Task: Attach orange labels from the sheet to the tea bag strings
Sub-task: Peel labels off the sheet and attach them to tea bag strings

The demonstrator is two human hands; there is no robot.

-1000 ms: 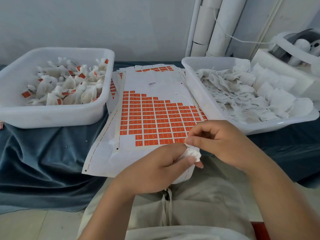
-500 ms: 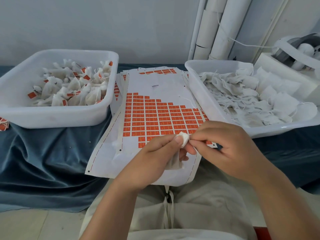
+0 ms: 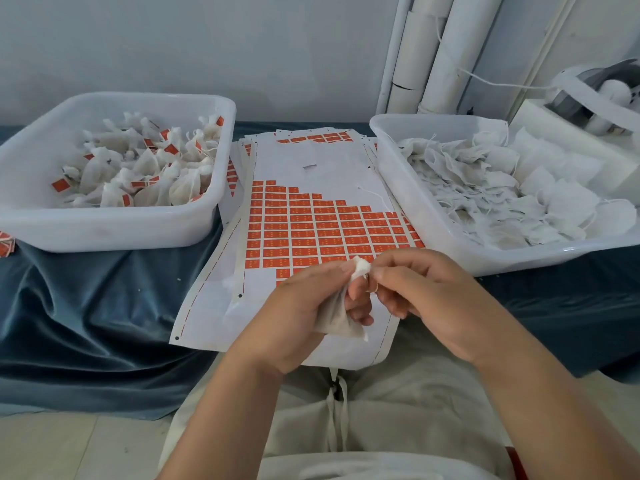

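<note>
A white sheet of orange labels (image 3: 311,226) lies on the blue-covered table between two tubs. My left hand (image 3: 301,317) holds a white tea bag (image 3: 337,315) just above the sheet's near edge, pinching its gathered top. My right hand (image 3: 426,296) pinches at that same top, where the string is too fine to make out. The left tub (image 3: 114,230) holds tea bags with orange labels on them. In the right tub (image 3: 450,244) lie plain white tea bags with loose strings.
More label sheets are stacked under the top one. White pipes (image 3: 429,53) stand against the wall behind. A white machine (image 3: 595,95) sits at the far right, and a few loose orange labels (image 3: 5,244) lie at the left edge. The blue cloth (image 3: 86,317) drapes over the table front.
Both hands have risen slightly over the sheet. The tea bag, bunched between my fingers before, now hangs down from my left hand's pinch while my right fingers work at its top.
</note>
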